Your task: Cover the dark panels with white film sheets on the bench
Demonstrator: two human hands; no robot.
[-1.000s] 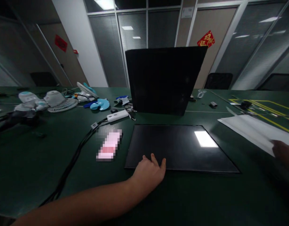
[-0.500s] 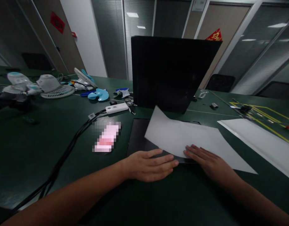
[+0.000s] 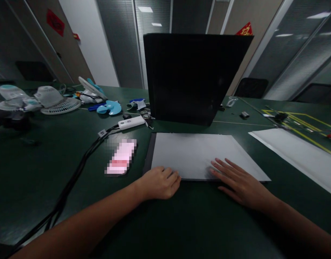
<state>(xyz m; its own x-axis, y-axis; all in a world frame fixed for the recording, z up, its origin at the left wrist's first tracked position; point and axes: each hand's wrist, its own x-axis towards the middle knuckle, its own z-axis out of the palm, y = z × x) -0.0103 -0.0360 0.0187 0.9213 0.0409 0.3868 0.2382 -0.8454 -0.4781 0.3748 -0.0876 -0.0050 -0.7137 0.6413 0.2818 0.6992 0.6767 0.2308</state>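
Note:
A white sheet of paper [image 3: 192,151] lies nearly flat over a thin black board [image 3: 148,158], whose left strip and near edge still show. My left hand [image 3: 161,182] is closed at the near left corner of the sheet, fingers curled at its edge; the fingertips are partly hidden. On the near right part of the paper rests my right hand [image 3: 238,183], fingers spread and holding nothing. A large black panel [image 3: 194,79] stands upright just behind the board.
Left of the board lie a pixelated pink phone-like object [image 3: 122,157] and a white power strip [image 3: 131,122] with black cables [image 3: 81,162]. Fan parts [image 3: 61,105] and a blue fan blade [image 3: 110,107] lie farther back. More white sheets [image 3: 297,154] are on the right.
The paper's raised left side has come down flat, and the sheet has shifted left over the board. My left hand has closed at its near corner. The right hand's fingers have spread.

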